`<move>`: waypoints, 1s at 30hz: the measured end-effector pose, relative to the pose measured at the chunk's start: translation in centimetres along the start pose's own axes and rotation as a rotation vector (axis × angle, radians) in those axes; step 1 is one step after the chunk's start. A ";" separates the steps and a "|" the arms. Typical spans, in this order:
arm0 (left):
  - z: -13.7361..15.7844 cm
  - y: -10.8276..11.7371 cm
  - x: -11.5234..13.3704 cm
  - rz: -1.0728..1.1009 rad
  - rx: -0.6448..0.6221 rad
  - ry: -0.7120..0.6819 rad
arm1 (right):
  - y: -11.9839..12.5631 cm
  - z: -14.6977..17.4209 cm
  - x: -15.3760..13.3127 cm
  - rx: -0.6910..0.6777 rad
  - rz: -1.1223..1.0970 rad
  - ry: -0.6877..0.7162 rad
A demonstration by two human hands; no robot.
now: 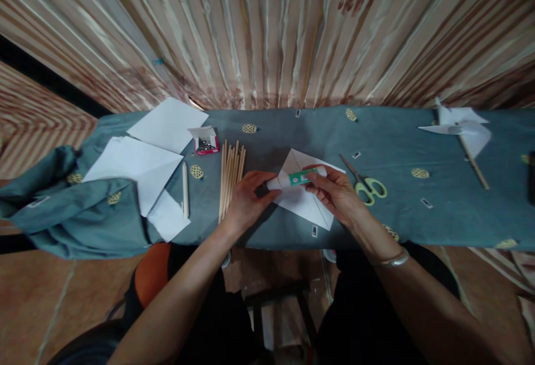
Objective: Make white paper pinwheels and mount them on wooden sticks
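A glue stick point(297, 178), white with a green label, is held level between both hands above the table. My left hand point(249, 195) pinches its white left end between thumb and fingers. Around the labelled body, near the other end, my right hand point(332, 192) is closed. Beneath them lies a square of white paper point(315, 207) with crease or cut lines toward its corners, partly hidden by the hands. To its right rest scissors point(368, 188) with light green handles, blades slightly apart. A bundle of wooden sticks point(231, 173) lies left of the paper.
On the left are white paper sheets point(137, 164), a pale pen-like stick point(185, 189) and an open red box point(207, 143) of small metal pieces. A finished paper pinwheel point(462, 128) lies far right. Bunched green cloth point(83, 209) covers the left end; a curtain point(271, 36) hangs behind.
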State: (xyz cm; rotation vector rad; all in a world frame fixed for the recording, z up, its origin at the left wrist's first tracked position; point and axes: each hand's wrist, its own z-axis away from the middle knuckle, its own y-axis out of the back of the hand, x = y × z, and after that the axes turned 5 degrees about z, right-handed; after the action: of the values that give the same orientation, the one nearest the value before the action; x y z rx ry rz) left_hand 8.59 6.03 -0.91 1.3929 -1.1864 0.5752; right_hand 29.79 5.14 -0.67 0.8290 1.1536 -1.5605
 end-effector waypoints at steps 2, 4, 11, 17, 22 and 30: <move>0.0 0.0 -0.1 -0.011 0.003 -0.015 | 0.0 0.0 0.0 -0.004 0.016 0.007; 0.1 0.0 -0.2 -0.034 0.002 -0.026 | -0.1 0.0 -0.1 -0.003 0.018 0.006; 0.3 0.0 0.2 -0.051 -0.009 -0.046 | -0.5 0.2 -0.3 -0.039 0.013 -0.031; 0.5 0.0 0.4 -0.049 -0.021 -0.031 | -1.4 0.6 0.3 -0.086 0.003 -0.047; 1.1 0.4 0.6 -0.033 -0.029 -0.024 | -2.1 0.9 0.9 -0.139 0.073 -0.055; 1.5 6.6 -3.1 -0.226 0.366 0.142 | -1.0 0.7 -0.1 -0.113 0.152 0.021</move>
State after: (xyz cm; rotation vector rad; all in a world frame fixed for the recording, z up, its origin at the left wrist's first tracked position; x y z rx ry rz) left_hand 1.17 6.76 -1.04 1.7368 -0.8222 0.7412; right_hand 28.87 4.58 -0.06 0.8400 1.1553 -1.3531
